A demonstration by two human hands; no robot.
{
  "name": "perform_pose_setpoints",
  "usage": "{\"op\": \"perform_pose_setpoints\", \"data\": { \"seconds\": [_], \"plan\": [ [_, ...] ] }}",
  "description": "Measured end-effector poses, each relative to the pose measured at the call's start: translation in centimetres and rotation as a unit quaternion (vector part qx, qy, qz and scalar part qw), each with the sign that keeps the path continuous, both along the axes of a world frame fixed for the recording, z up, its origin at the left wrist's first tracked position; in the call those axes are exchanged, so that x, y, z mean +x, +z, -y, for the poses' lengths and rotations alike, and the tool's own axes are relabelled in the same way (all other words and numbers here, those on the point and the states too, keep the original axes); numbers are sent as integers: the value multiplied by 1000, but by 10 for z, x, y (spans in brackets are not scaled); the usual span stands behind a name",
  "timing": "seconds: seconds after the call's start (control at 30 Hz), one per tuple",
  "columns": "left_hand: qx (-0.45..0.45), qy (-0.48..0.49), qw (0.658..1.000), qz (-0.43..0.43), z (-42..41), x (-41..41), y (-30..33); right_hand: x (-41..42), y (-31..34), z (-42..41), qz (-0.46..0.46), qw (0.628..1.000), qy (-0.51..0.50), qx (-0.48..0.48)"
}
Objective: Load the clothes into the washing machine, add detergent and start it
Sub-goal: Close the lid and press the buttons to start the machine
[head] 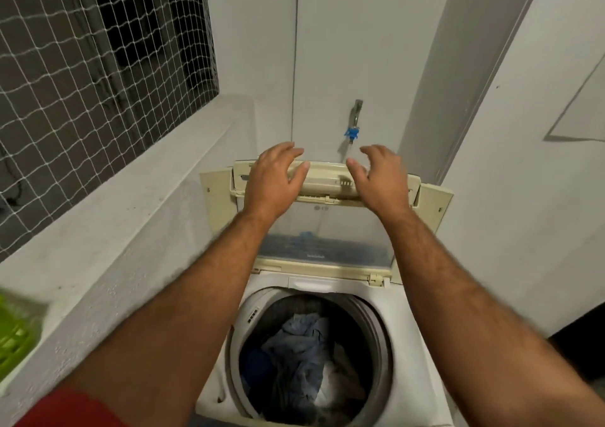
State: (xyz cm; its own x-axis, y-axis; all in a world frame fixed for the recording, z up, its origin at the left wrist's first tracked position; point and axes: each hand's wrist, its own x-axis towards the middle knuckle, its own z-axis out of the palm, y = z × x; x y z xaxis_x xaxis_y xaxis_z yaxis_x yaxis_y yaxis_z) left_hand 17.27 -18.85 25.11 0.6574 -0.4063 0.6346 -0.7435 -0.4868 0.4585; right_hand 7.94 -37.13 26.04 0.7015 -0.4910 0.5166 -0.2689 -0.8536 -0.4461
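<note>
Clothes (301, 361) lie nearest, at six o'clock, heaped loosely in the drum of the washing machine (409, 344): bluish and pale fabric, soft and limp, light when dry, best gathered by the bundle rather than pinched at an edge. They seem settled below the drum's rim, so nothing should catch when the lid (327, 230) comes down.

Farther out, toward twelve o'clock, the lid stands folded up in two hinged panels, a clear window below and a cream plastic frame above. It looks like stiff, light plastic with a smooth finish, likely a little slippery, and its fold may buckle if pulled from one corner. The top bar of the frame is the sensible place to take hold, one hand at each end.

Both hands are there. The left hand (275, 181) has spread fingers over the left end of the bar; the right hand (379, 177) has its fingers loosely curved at the right end. Neither grip looks closed on the bar, though contact is hard to judge from this angle.

Beyond, a tap (355, 118) with a blue fitting sits on the wall. A green basket (16, 338) is at nine o'clock.
</note>
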Motion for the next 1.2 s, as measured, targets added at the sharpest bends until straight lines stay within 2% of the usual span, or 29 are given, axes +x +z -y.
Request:
{"op": "perform_pose_setpoints", "data": {
  "seconds": [0.1,0.2,0.5,0.83,1.03,1.2],
  "plan": [
    [82,-19,996,-28,5,14,3,8,-15,6,-96,994,8,-48],
    [184,-19,982,-48,5,27,-11,7,-24,9,-88,995,9,-42],
    [142,-15,989,-32,-2,29,-11,-2,-17,-1,-52,999,-5,0],
    [156,-3,988,9,-22,9,-22,-34,-27,-25,-13,999,-35,-1],
    [154,-11,988,-5,-38,-11,-22,-56,-28,-36,-40,999,-32,2],
    [191,-35,980,-41,-58,-32,-21,-84,-23,-46,-94,995,3,30]
  ]
}}
